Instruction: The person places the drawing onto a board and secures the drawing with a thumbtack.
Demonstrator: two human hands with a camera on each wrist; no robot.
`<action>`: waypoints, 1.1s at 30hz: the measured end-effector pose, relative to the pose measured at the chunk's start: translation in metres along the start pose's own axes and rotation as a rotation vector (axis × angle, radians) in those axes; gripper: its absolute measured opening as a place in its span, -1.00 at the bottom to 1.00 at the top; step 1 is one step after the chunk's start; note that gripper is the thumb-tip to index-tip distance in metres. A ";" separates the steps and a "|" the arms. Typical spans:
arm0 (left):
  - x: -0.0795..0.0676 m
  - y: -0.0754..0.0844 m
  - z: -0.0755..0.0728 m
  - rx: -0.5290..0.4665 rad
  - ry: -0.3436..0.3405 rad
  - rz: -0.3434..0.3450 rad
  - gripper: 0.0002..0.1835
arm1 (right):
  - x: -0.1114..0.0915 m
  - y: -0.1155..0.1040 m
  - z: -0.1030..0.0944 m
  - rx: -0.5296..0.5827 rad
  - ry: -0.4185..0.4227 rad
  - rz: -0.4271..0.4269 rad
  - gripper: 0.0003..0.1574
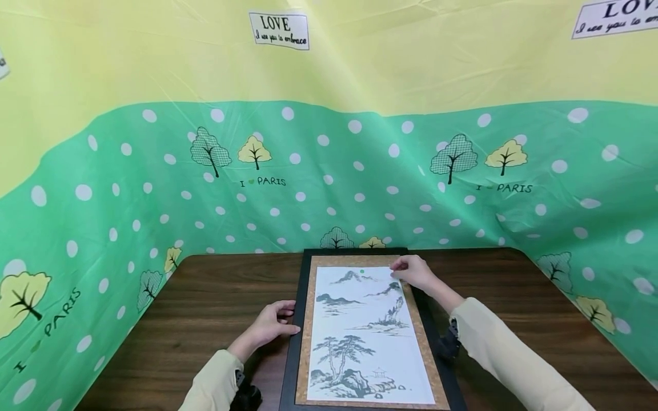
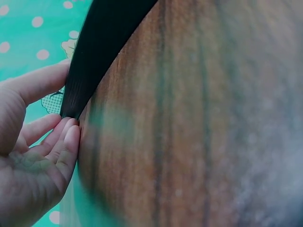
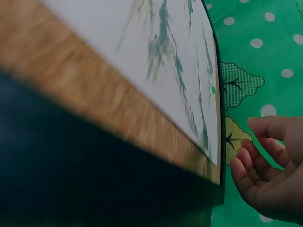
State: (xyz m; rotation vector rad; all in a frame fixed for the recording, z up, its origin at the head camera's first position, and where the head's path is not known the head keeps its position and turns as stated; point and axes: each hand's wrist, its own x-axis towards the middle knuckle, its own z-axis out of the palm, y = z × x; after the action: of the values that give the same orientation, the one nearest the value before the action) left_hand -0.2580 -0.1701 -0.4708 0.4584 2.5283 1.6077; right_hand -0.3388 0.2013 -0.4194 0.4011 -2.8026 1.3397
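A corkboard with a black frame (image 1: pixel 295 357) lies on the table, its cork (image 1: pixel 433 371) showing around a white sheet printed with a grey-green landscape (image 1: pixel 375 357). One green pin (image 1: pixel 362 272) sits at the sheet's top middle. My left hand (image 1: pixel 267 325) touches the frame's left edge. In the left wrist view, its thumb and fingertips rest against the black side. Over the sheet's top right corner in the head view is my right hand (image 1: pixel 413 273). Its fingers (image 3: pixel 246 172) are loosely bent with nothing visible between them, beside the board's far corner in the right wrist view.
The dark wood table (image 1: pixel 221 285) extends to both sides of the board. Behind and around it hangs a green and yellow cloth (image 1: pixel 308 171) with dots and trees, meeting the table's back edge. A dark wrist device (image 1: pixel 448 342) overlaps the frame's right side.
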 end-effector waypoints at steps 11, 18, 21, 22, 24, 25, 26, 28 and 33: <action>0.002 0.003 -0.002 0.013 -0.011 -0.003 -0.33 | -0.037 0.018 -0.033 -0.080 0.066 -0.071 -0.82; 0.001 0.006 -0.004 0.022 -0.007 -0.018 -0.34 | -0.057 0.025 -0.045 -0.074 0.064 -0.076 -0.81; 0.001 0.005 -0.005 0.038 -0.009 -0.020 -0.35 | -0.061 0.029 -0.047 -0.067 0.046 -0.082 -0.78; 0.001 0.005 -0.005 0.039 -0.011 -0.022 -0.35 | -0.063 0.030 -0.048 -0.062 0.041 -0.083 -0.77; 0.001 0.005 -0.006 0.048 -0.018 -0.020 -0.35 | -0.065 0.034 -0.049 -0.058 0.033 -0.088 -0.77; 0.000 0.004 -0.006 0.049 -0.018 -0.019 -0.35 | -0.066 0.036 -0.050 -0.057 0.030 -0.095 -0.76; 0.000 0.004 -0.007 0.054 -0.020 -0.017 -0.36 | -0.068 0.037 -0.050 -0.049 0.027 -0.100 -0.76; 0.000 0.003 -0.009 0.062 -0.020 0.001 -0.38 | -0.070 0.041 -0.051 -0.044 0.020 -0.111 -0.74; -0.001 0.005 -0.016 0.137 0.040 0.043 -0.43 | -0.077 0.048 -0.052 -0.078 0.030 -0.130 -0.64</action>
State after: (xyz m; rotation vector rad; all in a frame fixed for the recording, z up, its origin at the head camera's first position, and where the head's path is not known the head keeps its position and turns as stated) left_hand -0.2605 -0.1824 -0.4597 0.5027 2.6885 1.4774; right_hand -0.2812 0.2870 -0.4320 0.5458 -2.7404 1.1964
